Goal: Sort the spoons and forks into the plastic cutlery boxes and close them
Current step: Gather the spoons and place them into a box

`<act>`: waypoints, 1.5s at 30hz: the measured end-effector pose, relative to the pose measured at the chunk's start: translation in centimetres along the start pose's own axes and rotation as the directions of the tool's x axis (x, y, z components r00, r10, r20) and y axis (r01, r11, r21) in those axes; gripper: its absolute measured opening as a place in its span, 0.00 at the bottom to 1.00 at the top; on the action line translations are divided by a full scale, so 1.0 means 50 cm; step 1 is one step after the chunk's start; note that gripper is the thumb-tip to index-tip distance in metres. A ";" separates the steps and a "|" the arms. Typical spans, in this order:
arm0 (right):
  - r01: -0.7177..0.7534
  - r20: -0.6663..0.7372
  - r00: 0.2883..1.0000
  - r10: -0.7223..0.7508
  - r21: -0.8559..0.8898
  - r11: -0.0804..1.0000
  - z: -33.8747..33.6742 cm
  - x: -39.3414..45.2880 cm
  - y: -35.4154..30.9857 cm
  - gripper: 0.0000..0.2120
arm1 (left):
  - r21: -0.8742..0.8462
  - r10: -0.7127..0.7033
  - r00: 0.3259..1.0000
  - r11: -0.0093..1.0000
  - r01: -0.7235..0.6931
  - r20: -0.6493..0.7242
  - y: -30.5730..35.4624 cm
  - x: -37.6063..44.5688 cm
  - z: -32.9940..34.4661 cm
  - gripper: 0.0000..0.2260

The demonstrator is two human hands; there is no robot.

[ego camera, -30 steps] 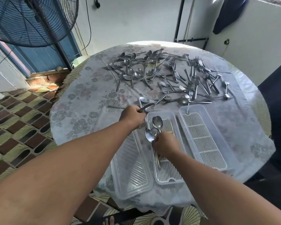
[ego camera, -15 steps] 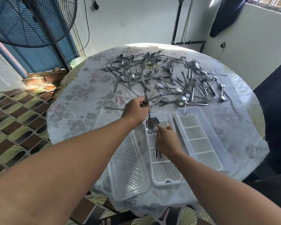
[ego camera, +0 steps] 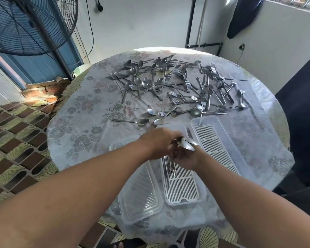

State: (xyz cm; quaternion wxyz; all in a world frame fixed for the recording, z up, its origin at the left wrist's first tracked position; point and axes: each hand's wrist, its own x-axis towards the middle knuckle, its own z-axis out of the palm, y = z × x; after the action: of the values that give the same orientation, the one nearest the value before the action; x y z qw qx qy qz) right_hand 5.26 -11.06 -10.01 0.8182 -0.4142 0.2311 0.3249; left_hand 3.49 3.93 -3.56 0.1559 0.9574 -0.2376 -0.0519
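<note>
Gripping a bundle of spoons (ego camera: 185, 144) in your right hand (ego camera: 183, 158), you hold them over the middle cutlery box (ego camera: 183, 190), bowls pointing up and to the right, handles hanging down toward the slotted white insert. Your fingers are curled around the handles. Your left hand (ego camera: 159, 143) meets the right one at the bundle, its fingers bent over the spoon necks; whether it is actually pinching one cannot be told from here. Just left of the middle box lies a clear lid (ego camera: 140, 197), ribbed and resting flat on the flowered tablecloth (ego camera: 82, 126). A second cutlery box (ego camera: 220, 145) sits just right of the middle one, open, with its own white insert showing. Beyond the boxes, a few loose spoons (ego camera: 132, 121) lie near your hands, and farther back a heap of spoons (ego camera: 141, 77) spreads to the left while a heap of forks (ego camera: 211, 86) spreads to the right, the two overlapping in the centre
</note>
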 end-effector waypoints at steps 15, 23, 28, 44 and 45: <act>0.179 -0.264 0.955 -0.135 0.149 0.973 0.092 0.052 0.001 0.12 | -0.329 -0.312 0.855 0.824 0.461 0.415 -0.031 0.027 -0.081 0.03; 0.235 -0.195 0.846 -0.496 -0.698 0.676 0.052 0.056 0.030 0.10 | -0.501 -0.328 0.655 0.444 0.743 0.681 -0.073 0.012 -0.157 0.02; 0.021 0.032 0.873 -0.487 -0.999 -0.028 0.009 0.042 0.036 0.11 | -0.680 -0.454 0.619 0.037 0.732 0.642 -0.042 0.020 -0.068 0.11; 0.271 0.049 0.741 -0.669 -0.934 0.232 0.018 -0.012 0.027 0.11 | -0.861 -0.760 0.489 -0.176 0.478 0.427 0.028 0.062 0.081 0.08; 0.353 -0.024 0.776 -0.630 -0.812 0.466 0.027 -0.014 0.021 0.11 | -0.863 -0.753 0.504 -0.167 0.476 0.423 0.035 0.062 0.077 0.08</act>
State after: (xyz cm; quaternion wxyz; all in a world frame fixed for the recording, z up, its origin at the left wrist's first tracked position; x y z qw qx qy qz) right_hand 4.15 -9.71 -9.37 0.5686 -0.8173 0.0678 0.0652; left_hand 4.79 -0.07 -6.70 0.6672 0.6367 0.3616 -0.1367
